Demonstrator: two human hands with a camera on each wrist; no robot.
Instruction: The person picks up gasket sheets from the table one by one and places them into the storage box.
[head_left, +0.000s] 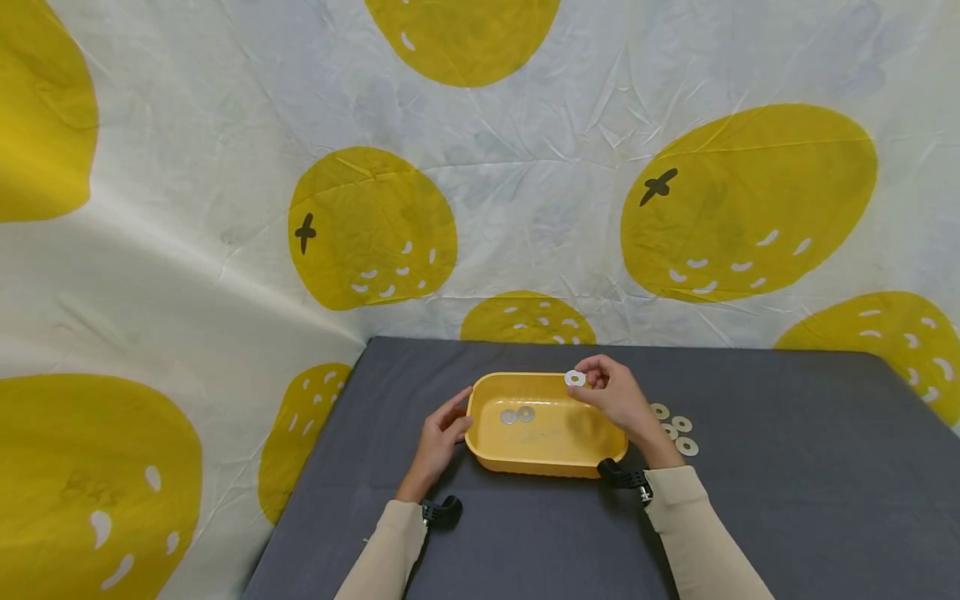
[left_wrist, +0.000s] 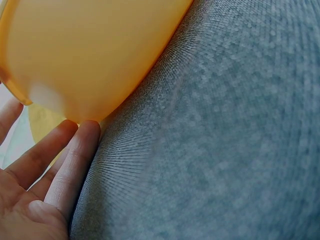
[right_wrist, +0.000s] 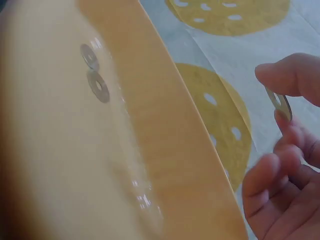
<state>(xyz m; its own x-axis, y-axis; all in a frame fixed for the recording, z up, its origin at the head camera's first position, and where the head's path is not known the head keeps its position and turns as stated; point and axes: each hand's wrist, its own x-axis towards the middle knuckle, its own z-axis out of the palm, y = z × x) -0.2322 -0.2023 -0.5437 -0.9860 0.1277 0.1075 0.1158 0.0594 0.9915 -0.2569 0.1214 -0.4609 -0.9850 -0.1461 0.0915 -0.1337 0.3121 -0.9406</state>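
My right hand (head_left: 615,396) pinches a flat metal washer (head_left: 575,378) between thumb and forefinger, over the far right rim of a yellow plastic tub (head_left: 543,462). In the right wrist view the washer (right_wrist: 280,104) shows nearly edge-on, with the other fingers curled below it. Two washers (head_left: 527,413) lie side by side on the tub's floor, left of its middle. At the tub's left end my left hand (head_left: 438,437) touches the outside. The left wrist view shows its fingers (left_wrist: 75,165) stretched out, tips against the tub's wall.
Several loose washers (head_left: 686,447) lie right of the tub, partly behind my right wrist. Dark grey cloth (head_left: 810,483) covers the table. A white curtain (head_left: 525,233) with yellow fruit shapes hangs along the back and left. Each wrist wears a black strap (head_left: 442,512).
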